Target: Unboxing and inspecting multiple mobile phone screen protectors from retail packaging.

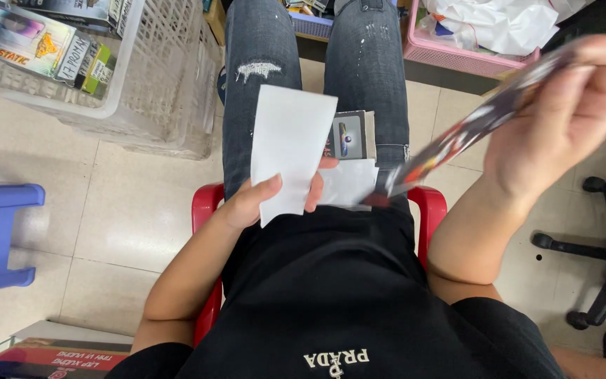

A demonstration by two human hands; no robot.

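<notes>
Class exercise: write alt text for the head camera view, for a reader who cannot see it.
A seated person's left hand holds a blank white sheet over their lap, while the right hand lifts a glossy colourful packet, blurred. They wear dark jeans and sit on a red stool; a white plastic basket stands on the tiled floor.

we see a matt white paper sheet (290, 151), a glossy printed packet (457, 140), worn grey denim jeans (261, 84), a shiny red plastic stool (206, 203), a pale plastic lattice basket (170, 84) and smooth glazed floor tiles (128, 217).
</notes>
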